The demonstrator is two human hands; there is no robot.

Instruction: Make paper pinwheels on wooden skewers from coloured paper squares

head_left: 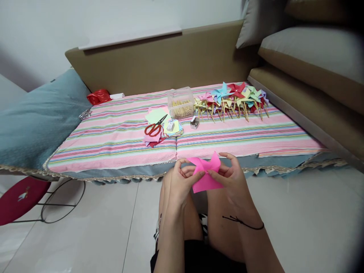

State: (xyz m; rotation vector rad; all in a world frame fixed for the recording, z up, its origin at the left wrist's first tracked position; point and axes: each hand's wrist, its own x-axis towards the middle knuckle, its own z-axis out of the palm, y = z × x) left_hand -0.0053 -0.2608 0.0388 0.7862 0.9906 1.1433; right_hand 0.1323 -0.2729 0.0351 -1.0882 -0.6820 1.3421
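Observation:
Above my knees, a bright pink paper pinwheel (207, 184) is held between both hands, some of its corners bent in toward the middle. My left hand (184, 176) grips its left side, thumb pressed near the centre. From the right, my right hand (229, 173) pinches it the same way, its thumb close to the other and its index finger raised behind the paper. Beyond the hands, red-handled scissors (153, 129) lie on a stack of coloured paper (157, 115). A small open box of pins (195, 122) stands to the right of the stack.
A clear plastic box (182, 104) holds many short wooden sticks. Finished paper pinwheels (223, 93) on sticks lie in a row at its right. A striped cloth (113, 132) covers the seat. A red stool (22, 199) stands at left; cushions (313, 53) are piled at right.

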